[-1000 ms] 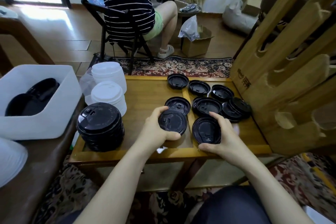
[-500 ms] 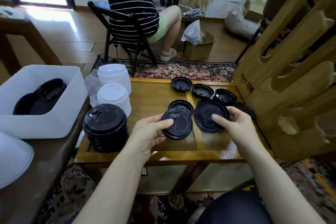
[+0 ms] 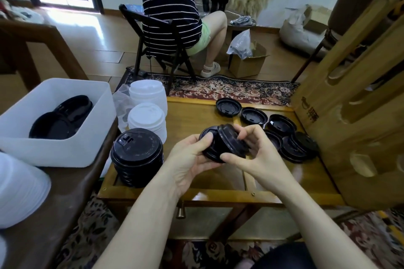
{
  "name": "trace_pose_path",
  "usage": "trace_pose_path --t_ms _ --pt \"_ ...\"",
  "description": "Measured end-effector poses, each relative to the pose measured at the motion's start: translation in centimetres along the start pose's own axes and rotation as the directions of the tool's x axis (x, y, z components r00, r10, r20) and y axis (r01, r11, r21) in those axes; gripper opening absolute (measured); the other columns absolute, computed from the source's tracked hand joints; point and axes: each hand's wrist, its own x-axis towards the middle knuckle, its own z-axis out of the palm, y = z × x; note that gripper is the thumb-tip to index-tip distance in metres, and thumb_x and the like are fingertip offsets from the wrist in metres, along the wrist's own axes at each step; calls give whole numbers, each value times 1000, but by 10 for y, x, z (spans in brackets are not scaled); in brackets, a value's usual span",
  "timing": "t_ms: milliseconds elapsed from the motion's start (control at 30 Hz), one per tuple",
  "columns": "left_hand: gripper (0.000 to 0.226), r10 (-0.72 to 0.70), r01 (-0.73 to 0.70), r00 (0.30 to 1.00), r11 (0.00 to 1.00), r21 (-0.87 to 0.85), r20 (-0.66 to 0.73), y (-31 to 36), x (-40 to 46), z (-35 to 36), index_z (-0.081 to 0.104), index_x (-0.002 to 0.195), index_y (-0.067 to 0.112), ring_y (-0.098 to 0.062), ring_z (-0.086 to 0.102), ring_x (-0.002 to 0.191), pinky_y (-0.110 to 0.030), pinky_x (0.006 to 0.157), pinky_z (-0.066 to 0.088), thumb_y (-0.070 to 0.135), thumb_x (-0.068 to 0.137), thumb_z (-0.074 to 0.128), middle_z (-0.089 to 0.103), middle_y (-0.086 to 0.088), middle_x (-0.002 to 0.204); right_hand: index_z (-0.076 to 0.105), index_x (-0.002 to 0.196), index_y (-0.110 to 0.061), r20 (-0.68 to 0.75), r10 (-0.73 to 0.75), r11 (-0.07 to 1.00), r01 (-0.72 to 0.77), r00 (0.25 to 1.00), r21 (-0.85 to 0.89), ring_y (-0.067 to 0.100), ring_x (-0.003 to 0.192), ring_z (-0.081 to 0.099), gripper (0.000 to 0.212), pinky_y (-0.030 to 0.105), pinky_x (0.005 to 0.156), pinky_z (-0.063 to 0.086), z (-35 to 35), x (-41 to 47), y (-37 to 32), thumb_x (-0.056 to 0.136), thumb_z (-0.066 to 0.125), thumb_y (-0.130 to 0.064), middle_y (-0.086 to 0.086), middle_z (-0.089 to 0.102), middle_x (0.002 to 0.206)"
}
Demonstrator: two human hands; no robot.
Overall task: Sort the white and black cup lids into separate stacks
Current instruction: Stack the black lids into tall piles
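- Gripping: left hand point(image 3: 190, 157) holds one black lid point(image 3: 208, 145); right hand point(image 3: 258, 150) pinches a second black lid point(image 3: 230, 140) tilted against it.
- Black stack point(image 3: 136, 155) left of the left hand; white stacks point(image 3: 147, 113) beyond it.
- Loose black lids point(image 3: 282, 123) beyond and right of the right hand.

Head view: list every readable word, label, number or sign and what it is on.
None can be read.
Wooden rack: dark printed mark, characters too blurred to read.
Top lid of the black stack: embossed ring of lettering, too small to read.
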Motion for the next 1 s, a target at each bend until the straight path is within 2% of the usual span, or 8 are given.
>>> trace_pose_path --t_ms 133,267,400,533,600,700,867,1000 --pt "23 4 -3 999 1000 -19 47 -2 -1 0 62 117 6 -25 73 91 -39 79 61 19 99 55 76 -14 101 51 100 -24 44 -17 998 19 999 -58 -6 118 54 52 32 92 53 2 1 -1 65 81 -48 -14 51 135" --pt "26 5 3 997 995 -104 72 -2 -2 1 63 117 7 -25 75 89 -35 68 62 16 106 41 76 -14 103 49 99 -34 -29 -37 983 31 999 -183 12 111 56 49 39 92 50 7 3 1 65 74 -58 -12 57 119" --pt "35 1 5 999 992 -125 45 -3 -2 1 63 119 6 -28 74 96 -39 74 62 22 108 34 75 -16 107 42 120 -39 -54 -55 969 40 997 -245 -4 111 50 65 25 90 49 10 4 -4 67 78 -52 -24 51 120" --pt "45 23 -22 1000 996 87 -13 -6 0 2 67 112 13 -26 73 99 -45 90 56 51 90 56 76 -12 107 44 133 -30 -4 -66 933 60 998 -355 -4 111 49 73 24 92 48 14 5 -6 71 74 -52 -17 50 123" --pt "28 63 -51 995 988 144 -82 -9 2 3 66 106 14 -25 73 91 -41 84 58 36 88 69 76 -12 103 45 131 -30 5 -71 926 68 997 -371 -6 108 49 70 16 91 43 17 5 -7 71 75 -52 -15 49 121" --pt "15 79 -61 984 992 112 -160 -10 3 3 67 104 13 -24 72 84 -36 73 59 23 93 66 76 -11 96 44 134 -30 25 -68 911 72 997 -405 -3 109 48 72 14 90 40 19 6 -10 73 75 -53 -14 48 122" --pt "14 100 -79 982 988 132 -161 -9 4 5 66 101 13 -21 71 82 -33 66 59 25 96 62 75 -7 91 49 122 -31 -2 -86 875 75 996 -479 0 101 54 63 27 87 50 21 9 -16 70 70 -60 -16 53 113" --pt "34 65 -57 990 996 68 -121 -5 4 6 67 113 14 -22 75 87 -35 68 59 40 102 48 77 -8 101 50 113 -34 -45 -66 902 40 997 -429 2 95 58 55 32 81 52 23 14 -15 69 66 -64 -17 59 104"
